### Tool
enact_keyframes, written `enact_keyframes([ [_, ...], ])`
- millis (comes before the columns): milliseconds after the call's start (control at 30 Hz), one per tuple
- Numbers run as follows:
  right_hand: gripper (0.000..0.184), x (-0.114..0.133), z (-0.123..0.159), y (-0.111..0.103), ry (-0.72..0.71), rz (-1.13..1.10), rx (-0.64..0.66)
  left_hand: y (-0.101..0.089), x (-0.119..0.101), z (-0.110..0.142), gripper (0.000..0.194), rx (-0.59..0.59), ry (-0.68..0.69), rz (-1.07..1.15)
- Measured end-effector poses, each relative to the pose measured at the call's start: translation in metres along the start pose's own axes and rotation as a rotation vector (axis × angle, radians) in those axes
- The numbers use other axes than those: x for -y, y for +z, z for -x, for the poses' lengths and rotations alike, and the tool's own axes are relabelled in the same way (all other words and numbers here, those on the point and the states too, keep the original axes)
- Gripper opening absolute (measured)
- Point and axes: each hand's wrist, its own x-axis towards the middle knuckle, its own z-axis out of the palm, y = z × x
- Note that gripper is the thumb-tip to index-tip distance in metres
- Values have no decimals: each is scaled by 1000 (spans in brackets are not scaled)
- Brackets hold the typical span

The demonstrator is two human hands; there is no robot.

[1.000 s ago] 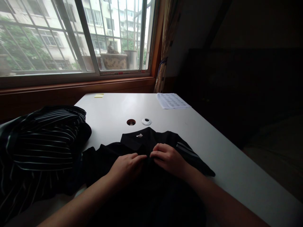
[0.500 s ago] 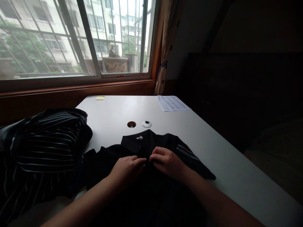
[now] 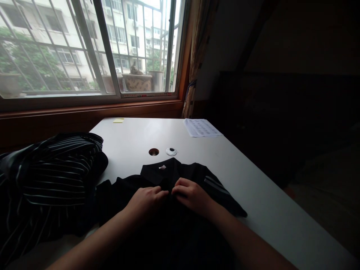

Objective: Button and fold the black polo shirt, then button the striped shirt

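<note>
A black collared shirt [image 3: 180, 232] lies spread on the white table [image 3: 129, 138], collar toward the window. Inside its collar shows a small white label, and grey stripes mark the right sleeve. My left hand [image 3: 147, 200] pinches the front of the shirt just below the collar opening. Close beside it, my right hand [image 3: 192, 195] has its fingers closed on the other side of the same opening. The fingertips almost meet. Any button between them is too dark to make out.
Dark clothing with white stripes [image 3: 60, 180] is heaped at the left. Printed sheets [image 3: 202, 128] and a yellow sticky note [image 3: 118, 120] lie at the table's far side. Nearer are a round cable hole [image 3: 153, 152] and a white round cover [image 3: 171, 151]. Beyond stands a barred window.
The camera view has tilted up slightly, so everything sits lower in the picture. Both hands keep their grip at the shirt's opening, with only slight finger movement.
</note>
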Motion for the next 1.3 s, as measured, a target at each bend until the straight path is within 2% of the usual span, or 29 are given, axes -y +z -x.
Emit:
enact_keyframes([
  [133, 17, -1, 1, 0, 21, -1, 16, -10, -5, -5, 33, 32, 144, -180],
  [267, 16, -2, 1, 0, 25, -4, 6, -10, -8, -14, 18, 51, 199, -232],
  [367, 17, -4, 1, 0, 14, 9, -5, -6, -3, -17, 11, 3, 226, -209],
  [533, 21, -5, 3, -2, 25, 18, -12, 1, 10, -13, 10, -92, 233, -134],
  [800, 21, -3, 1, -2, 20, -2, -28, 4, 15, -11, 13, -79, 233, -64],
  [1000, 20, -4, 2, 0, 34, -26, -42, 10, 15, -13, 18, -106, 146, -9],
  [1300, 19, -1, 0, -1, 26, -89, -97, 7, 15, -11, 14, -88, 243, -73],
])
